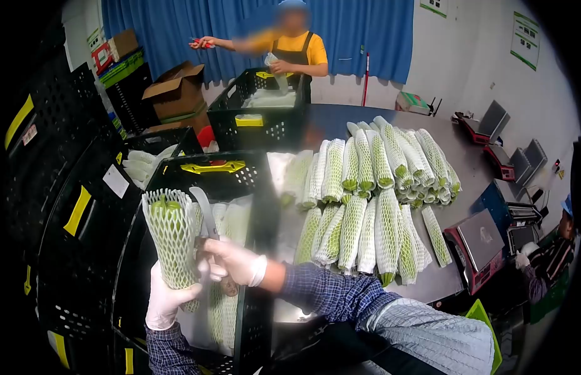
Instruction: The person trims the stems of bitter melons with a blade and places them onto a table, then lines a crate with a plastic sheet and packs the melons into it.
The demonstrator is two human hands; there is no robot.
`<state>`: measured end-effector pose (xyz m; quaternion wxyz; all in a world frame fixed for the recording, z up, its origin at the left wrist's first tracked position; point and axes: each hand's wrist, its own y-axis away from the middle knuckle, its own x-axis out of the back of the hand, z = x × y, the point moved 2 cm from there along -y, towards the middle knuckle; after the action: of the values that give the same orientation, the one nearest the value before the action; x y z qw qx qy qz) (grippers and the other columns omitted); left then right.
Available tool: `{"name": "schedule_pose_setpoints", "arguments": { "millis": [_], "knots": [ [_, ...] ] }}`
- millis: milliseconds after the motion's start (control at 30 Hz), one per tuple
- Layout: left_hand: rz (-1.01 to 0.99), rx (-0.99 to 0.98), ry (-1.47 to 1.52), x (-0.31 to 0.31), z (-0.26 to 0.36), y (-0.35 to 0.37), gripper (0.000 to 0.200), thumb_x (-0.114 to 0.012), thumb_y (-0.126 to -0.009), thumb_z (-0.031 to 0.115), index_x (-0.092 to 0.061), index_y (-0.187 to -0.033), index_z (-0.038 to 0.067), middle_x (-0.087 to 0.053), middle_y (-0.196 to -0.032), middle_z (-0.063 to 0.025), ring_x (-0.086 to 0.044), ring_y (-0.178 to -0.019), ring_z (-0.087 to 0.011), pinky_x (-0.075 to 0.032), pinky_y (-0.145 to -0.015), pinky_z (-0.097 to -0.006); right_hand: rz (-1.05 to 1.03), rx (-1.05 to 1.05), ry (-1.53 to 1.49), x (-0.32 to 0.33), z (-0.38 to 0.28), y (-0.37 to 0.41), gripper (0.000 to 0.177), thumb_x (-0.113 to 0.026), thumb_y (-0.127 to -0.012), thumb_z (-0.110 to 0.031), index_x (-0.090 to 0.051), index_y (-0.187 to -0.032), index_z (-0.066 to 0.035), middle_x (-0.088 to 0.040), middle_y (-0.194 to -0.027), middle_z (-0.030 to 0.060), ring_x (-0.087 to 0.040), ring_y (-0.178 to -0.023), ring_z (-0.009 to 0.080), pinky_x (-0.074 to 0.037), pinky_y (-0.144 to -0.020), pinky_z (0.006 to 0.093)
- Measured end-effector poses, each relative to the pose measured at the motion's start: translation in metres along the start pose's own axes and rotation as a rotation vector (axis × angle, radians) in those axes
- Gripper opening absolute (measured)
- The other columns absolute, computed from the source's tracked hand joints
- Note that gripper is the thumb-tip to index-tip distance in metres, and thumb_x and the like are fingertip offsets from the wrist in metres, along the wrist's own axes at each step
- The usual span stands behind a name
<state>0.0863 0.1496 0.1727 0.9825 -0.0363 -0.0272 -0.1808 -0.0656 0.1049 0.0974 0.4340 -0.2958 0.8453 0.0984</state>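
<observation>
My left hand (167,299), in a white glove, is wrapped round the lower part of a long green vegetable (168,234) in a white foam net sleeve. The vegetable stands upright, its green end showing at the open top of the net. In my gloved right hand (231,259) is a knife (207,212), blade up and brown handle below the fingers, close beside the sleeve. Under both hands stands a black crate (254,331) holding more netted vegetables (223,312), partly hidden by my hands.
A large pile of netted vegetables (378,231) lies on the metal table (450,275). Across it, a person (297,53) works at another black crate (209,128). Stacked black crates (59,219) stand at left; red scales (475,250) line the right, near another person (553,250).
</observation>
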Motion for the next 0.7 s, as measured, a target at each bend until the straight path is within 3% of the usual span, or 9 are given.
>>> {"name": "schedule_pose_setpoints", "arguments": {
  "millis": [100,233,367,467,500,533,567,633,700],
  "knots": [
    [-0.076,-0.073,-0.005,-0.002,0.001,-0.002,0.064,-0.076,-0.07,0.002,-0.052,-0.129,-0.004,-0.07,-0.105,-0.0124,-0.07,-0.091,-0.0218,-0.056,-0.087,-0.0361,-0.003,-0.007,-0.016,0.002,0.001,-0.002,0.027,-0.055,-0.101,-0.031,-0.062,-0.088,-0.008,-0.066,-0.067,0.0023,-0.044,-0.041,0.0061,-0.034,-0.039,0.0237],
    [0.048,-0.134,-0.174,0.004,-0.012,-0.002,0.059,-0.08,-0.066,0.004,-0.057,-0.119,0.0,-0.066,-0.103,-0.0032,-0.063,-0.094,-0.013,-0.051,-0.086,-0.0284,0.059,-0.035,-0.016,0.003,0.003,-0.002,0.027,-0.053,-0.102,-0.034,-0.058,-0.095,-0.009,-0.061,-0.067,0.0036,-0.043,-0.042,0.0077,-0.033,-0.039,0.024],
    [0.261,-0.35,-0.571,0.006,-0.017,-0.001,0.06,-0.079,-0.068,0.005,-0.055,-0.123,0.002,-0.067,-0.106,-0.0051,-0.065,-0.094,-0.013,-0.052,-0.087,-0.0284,-0.013,0.047,0.086,0.01,0.007,-0.003,0.029,-0.053,-0.102,-0.035,-0.055,-0.103,-0.007,-0.059,-0.073,0.004,-0.044,-0.042,0.01,-0.041,-0.04,0.029],
    [0.399,-0.702,-1.092,0.006,-0.006,0.001,0.06,-0.082,-0.066,0.008,-0.057,-0.121,0.007,-0.063,-0.114,-0.0102,-0.061,-0.112,-0.0245,-0.045,-0.102,-0.0409,0.137,-0.212,-0.139,0.005,0.007,-0.005,0.04,-0.058,-0.1,-0.038,-0.055,-0.113,-0.001,-0.064,-0.09,0.0061,-0.062,-0.063,0.013,-0.055,-0.057,0.0281],
    [0.439,-0.838,-1.265,0.006,-0.003,0.002,0.06,-0.082,-0.066,0.009,-0.058,-0.12,0.008,-0.062,-0.116,-0.011,-0.059,-0.117,-0.0274,-0.043,-0.106,-0.0442,0.117,-0.176,0.015,0.006,0.007,-0.01,0.042,-0.061,-0.098,-0.039,-0.056,-0.114,0.0,-0.065,-0.095,0.0072,-0.064,-0.075,0.012,-0.055,-0.063,0.0254],
    [0.42,-0.795,-1.304,0.008,-0.004,0.002,0.054,-0.081,-0.066,0.014,-0.06,-0.116,0.009,-0.059,-0.121,-0.0116,-0.053,-0.124,-0.0346,-0.032,-0.114,-0.0517,0.103,-0.138,0.169,0.004,0.006,-0.014,0.045,-0.065,-0.096,-0.039,-0.057,-0.115,0.001,-0.067,-0.101,0.0083,-0.067,-0.088,0.011,-0.056,-0.069,0.0228],
    [0.449,-0.816,-1.392,0.007,-0.003,0.004,0.046,-0.079,-0.07,0.017,-0.063,-0.113,0.011,-0.059,-0.122,-0.0107,-0.054,-0.123,-0.0349,-0.027,-0.117,-0.0535,0.012,-0.136,0.112,-0.001,0.004,-0.008,0.046,-0.068,-0.095,-0.038,-0.058,-0.119,0.0,-0.067,-0.106,0.0079,-0.066,-0.091,0.0086,-0.055,-0.07,0.0226],
    [0.439,-0.797,-1.495,0.006,-0.001,0.006,0.039,-0.075,-0.075,0.022,-0.067,-0.112,0.019,-0.057,-0.127,-0.0103,-0.049,-0.13,-0.0328,-0.021,-0.12,-0.0539,0.003,-0.097,0.066,-0.005,0.008,-0.009,0.046,-0.068,-0.096,-0.037,-0.058,-0.123,-0.001,-0.068,-0.108,0.0067,-0.068,-0.088,0.0101,-0.057,-0.07,0.0226],
    [0.468,-0.8,-1.534,0.005,-0.002,0.006,0.038,-0.075,-0.075,0.022,-0.067,-0.112,0.021,-0.055,-0.131,-0.01,-0.047,-0.132,-0.0325,-0.02,-0.121,-0.0539,-0.033,-0.216,-0.079,-0.011,0.002,-0.001,0.047,-0.068,-0.095,-0.037,-0.057,-0.124,-0.002,-0.068,-0.109,0.0067,-0.068,-0.089,0.0111,-0.058,-0.072,0.0226]
  ]
}}
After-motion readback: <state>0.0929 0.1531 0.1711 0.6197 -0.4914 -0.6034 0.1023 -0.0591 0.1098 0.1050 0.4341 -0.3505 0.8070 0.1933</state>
